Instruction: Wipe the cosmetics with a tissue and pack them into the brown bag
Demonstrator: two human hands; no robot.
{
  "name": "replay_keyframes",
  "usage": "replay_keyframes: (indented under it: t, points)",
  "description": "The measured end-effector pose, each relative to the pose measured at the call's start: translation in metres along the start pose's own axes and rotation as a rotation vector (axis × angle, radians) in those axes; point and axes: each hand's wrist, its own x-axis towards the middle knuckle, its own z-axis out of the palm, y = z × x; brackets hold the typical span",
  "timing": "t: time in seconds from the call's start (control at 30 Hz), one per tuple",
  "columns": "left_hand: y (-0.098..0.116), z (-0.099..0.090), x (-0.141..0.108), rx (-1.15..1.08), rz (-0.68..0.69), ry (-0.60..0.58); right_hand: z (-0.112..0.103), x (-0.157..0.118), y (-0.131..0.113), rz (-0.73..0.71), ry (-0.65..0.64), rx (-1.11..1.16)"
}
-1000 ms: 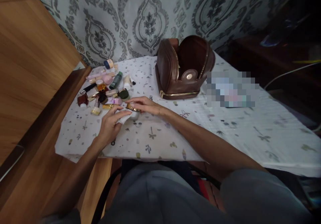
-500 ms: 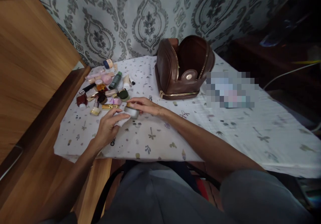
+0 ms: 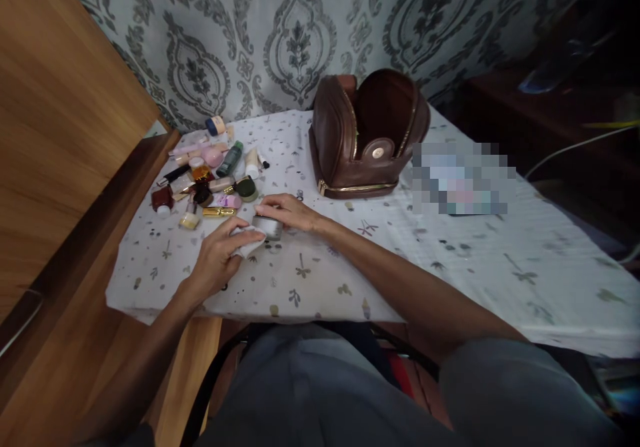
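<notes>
Minding the small grey jar (image 3: pixel 271 228) just left of the frame's centre, I have the right hand (image 3: pixel 291 212) on it from above, fingers curled over its dark top and closed on it. My left hand (image 3: pixel 220 252) pinches a crumpled white wipe (image 3: pixel 249 243) between thumb and fingers, right beside the jar; whether wipe and jar touch, I can't tell.

On the upper left side, room is tight: a gold tube (image 3: pixel 219 212) lies just beyond the left hand, and a round dark green container (image 3: pixel 247 189) sits near the right fingertips. Past them, a crowd of small bottles and tubes reaches back to a navy-and-peach jar (image 3: pixel 215 125). Toward me, a good stretch of tablecloth (image 3: pixel 300 293) runs down to the near edge, which both forearms cross. Rightward there's more width, up to the unzipped brown bag (image 3: pixel 345 167) at upper centre and a pixelated patch (image 3: pixel 460 180) right of it.

White cloth with a scattered plant print covers the table. A grey damask curtain (image 3: pixel 299 40) hangs behind, a wooden panel (image 3: pixel 60 87) fills the upper left, and a pale cable (image 3: pixel 570 147) curves through the dim right side.
</notes>
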Motion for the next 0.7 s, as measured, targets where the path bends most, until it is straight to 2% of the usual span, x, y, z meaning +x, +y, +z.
replay_keyframes:
  t: [0.1,0.27,0.4,0.6,0.7]
  points:
    - [0.0,-0.001,-0.002,-0.014,-0.021,0.003,-0.003,0.0,0.0,-0.033,-0.083,0.073]
    - [0.001,0.002,0.012,0.013,-0.054,0.074,-0.008,0.001,0.002,-0.055,-0.195,0.134]
    - [0.001,0.002,0.016,0.047,-0.043,0.071,-0.007,0.001,0.001,-0.04,-0.174,0.126]
    - [0.0,-0.007,-0.005,0.073,-0.012,-0.004,-0.001,0.002,0.0,-0.008,-0.054,0.079]
    - [-0.001,-0.007,-0.008,0.063,-0.037,-0.004,0.0,0.002,0.001,-0.016,-0.069,0.094]
